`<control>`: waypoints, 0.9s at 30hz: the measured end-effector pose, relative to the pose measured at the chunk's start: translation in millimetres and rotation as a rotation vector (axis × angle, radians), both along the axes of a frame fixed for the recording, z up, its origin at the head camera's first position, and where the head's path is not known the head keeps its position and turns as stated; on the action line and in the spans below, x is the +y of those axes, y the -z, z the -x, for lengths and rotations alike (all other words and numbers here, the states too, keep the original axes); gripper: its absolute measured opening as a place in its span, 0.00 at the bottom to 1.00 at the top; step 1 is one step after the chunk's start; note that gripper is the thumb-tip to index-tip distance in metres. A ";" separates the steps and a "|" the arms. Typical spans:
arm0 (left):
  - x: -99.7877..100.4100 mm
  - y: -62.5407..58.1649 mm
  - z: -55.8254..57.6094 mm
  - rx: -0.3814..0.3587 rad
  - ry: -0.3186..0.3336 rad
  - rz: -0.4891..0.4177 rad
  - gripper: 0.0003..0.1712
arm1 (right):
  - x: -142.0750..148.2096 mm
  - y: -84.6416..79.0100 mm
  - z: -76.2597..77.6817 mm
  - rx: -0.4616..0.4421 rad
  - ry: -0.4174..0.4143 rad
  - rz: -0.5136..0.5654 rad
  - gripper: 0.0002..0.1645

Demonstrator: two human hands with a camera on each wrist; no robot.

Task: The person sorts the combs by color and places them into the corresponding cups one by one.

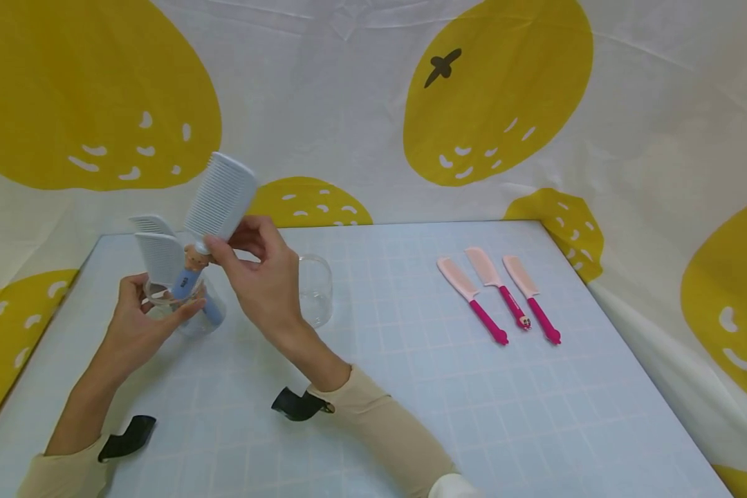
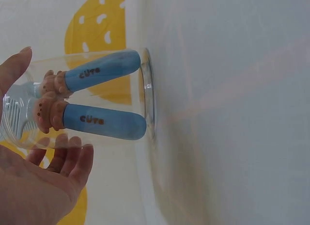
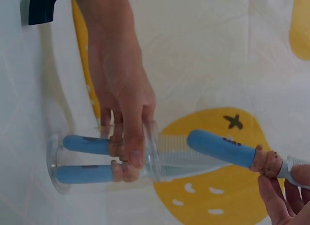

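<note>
In the head view my left hand (image 1: 127, 328) grips a clear glass cup (image 1: 214, 321) near its rim, thumb on one side and fingers on the other. Two light-blue combs (image 1: 160, 257) stand in it, teeth end up. The left wrist view shows their blue handles (image 2: 104, 121), marked "CUTE", reaching down to the cup's base. My right hand (image 1: 258, 273) pinches a third light-blue comb (image 1: 223, 197) at its neck, by a brown bear figure. Its handle (image 3: 220, 146) points down, the end just above the cup's mouth in the right wrist view.
A second clear glass cup (image 1: 315, 294) stands behind my right wrist. Right of it, three pink combs with magenta handles (image 1: 488, 321) lie side by side on the pale checked tabletop (image 1: 398, 387). A white cloth with yellow shapes (image 1: 348, 90) hangs behind the table.
</note>
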State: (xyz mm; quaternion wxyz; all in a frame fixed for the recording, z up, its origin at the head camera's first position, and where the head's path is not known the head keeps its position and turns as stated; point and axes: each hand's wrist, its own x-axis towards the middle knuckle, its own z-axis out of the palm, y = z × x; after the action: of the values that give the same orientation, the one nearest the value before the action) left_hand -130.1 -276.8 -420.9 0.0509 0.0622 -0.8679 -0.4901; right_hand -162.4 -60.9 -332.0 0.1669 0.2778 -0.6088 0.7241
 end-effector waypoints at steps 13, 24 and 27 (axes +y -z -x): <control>0.4 0.6 0.7 0.000 0.001 -0.017 0.52 | -21.7 1.3 0.6 -0.002 0.044 -0.129 0.16; -0.1 2.0 1.1 0.031 0.004 0.011 0.49 | -31.8 8.8 -0.7 -0.008 -0.022 -0.240 0.14; -1.2 2.5 0.6 0.053 0.011 0.019 0.47 | -34.7 10.6 -1.5 0.028 -0.030 -0.292 0.14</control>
State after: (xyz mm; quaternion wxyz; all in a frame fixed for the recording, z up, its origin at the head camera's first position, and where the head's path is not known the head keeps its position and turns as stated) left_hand -130.7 -278.0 -423.4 0.0720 0.0438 -0.8712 -0.4837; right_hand -160.9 -95.5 -342.6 0.1221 0.3182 -0.7013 0.6261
